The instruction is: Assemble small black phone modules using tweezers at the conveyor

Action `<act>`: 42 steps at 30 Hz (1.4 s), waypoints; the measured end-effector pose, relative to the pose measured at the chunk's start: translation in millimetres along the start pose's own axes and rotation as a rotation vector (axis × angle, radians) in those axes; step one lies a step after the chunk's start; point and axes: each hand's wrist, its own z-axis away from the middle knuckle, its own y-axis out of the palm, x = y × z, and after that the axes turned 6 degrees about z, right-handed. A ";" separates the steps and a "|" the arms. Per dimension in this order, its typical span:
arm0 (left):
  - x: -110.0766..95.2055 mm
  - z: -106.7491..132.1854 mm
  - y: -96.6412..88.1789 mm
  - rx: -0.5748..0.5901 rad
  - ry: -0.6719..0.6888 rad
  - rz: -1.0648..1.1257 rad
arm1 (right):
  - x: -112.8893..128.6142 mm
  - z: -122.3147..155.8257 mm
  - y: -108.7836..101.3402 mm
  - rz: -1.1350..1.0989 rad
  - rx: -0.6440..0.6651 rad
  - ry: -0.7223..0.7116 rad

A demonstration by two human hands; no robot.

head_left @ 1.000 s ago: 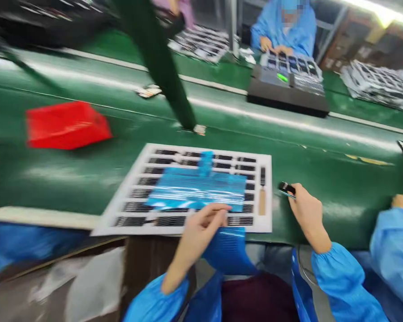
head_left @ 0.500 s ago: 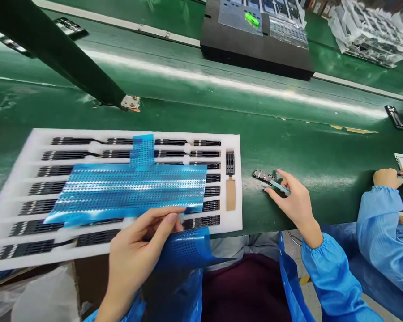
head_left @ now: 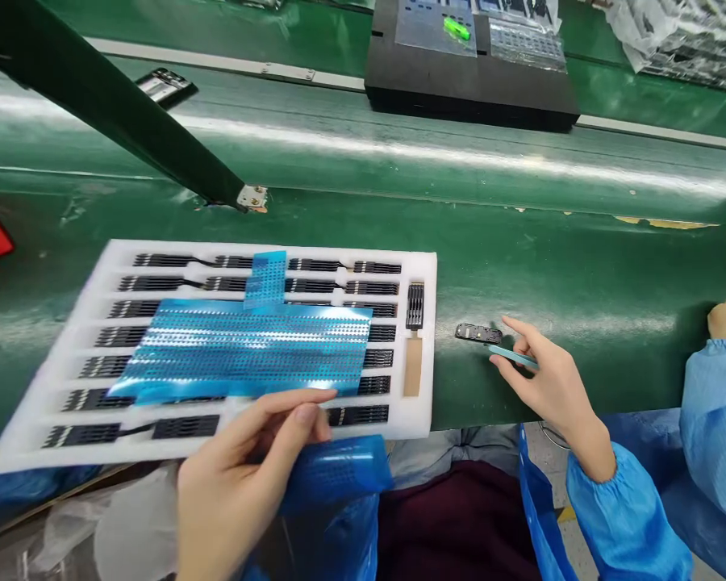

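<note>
My left hand (head_left: pixel 260 460) is at the front edge of the white foam tray (head_left: pixel 422 262), thumb and forefinger pinched together. Whatever lies between those fingertips is too small or hidden to name. Perforated blue film (head_left: pixel 248 343) covers the middle of the tray, and a curled piece of blue film (head_left: pixel 351 464) hangs just below my left fingers. In my right hand (head_left: pixel 550 375) is a pair of light blue tweezers (head_left: pixel 514 356), pointing left. Their tip is close to a small black rectangular electronic part (head_left: pixel 477 332) lying on the green bench; contact is unclear.
Stacks of thin black strips (head_left: pixel 185 427) fill the tray slots. A black box (head_left: pixel 472 101) with a green clip (head_left: pixel 456 29) stands at the back. A dark green post (head_left: pixel 175 145) slants across the left. At right, a co-worker's blue sleeve (head_left: pixel 717 420) shows beside the bench.
My view has shifted slightly. The small part has turned and now shows a black face instead of a grey one. My right fingers with the tweezers have drawn back a little from it.
</note>
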 end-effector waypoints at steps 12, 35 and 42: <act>-38.5 -5.1 119.6 0.098 0.306 0.273 | 36.6 46.4 -1.4 -0.671 0.047 0.101; -56.2 6.6 88.9 0.445 0.110 0.383 | 30.2 44.7 -20.0 -0.504 -0.024 0.002; -65.4 15.8 80.3 0.429 0.333 0.246 | 44.3 47.9 -13.4 -0.516 -0.039 -0.073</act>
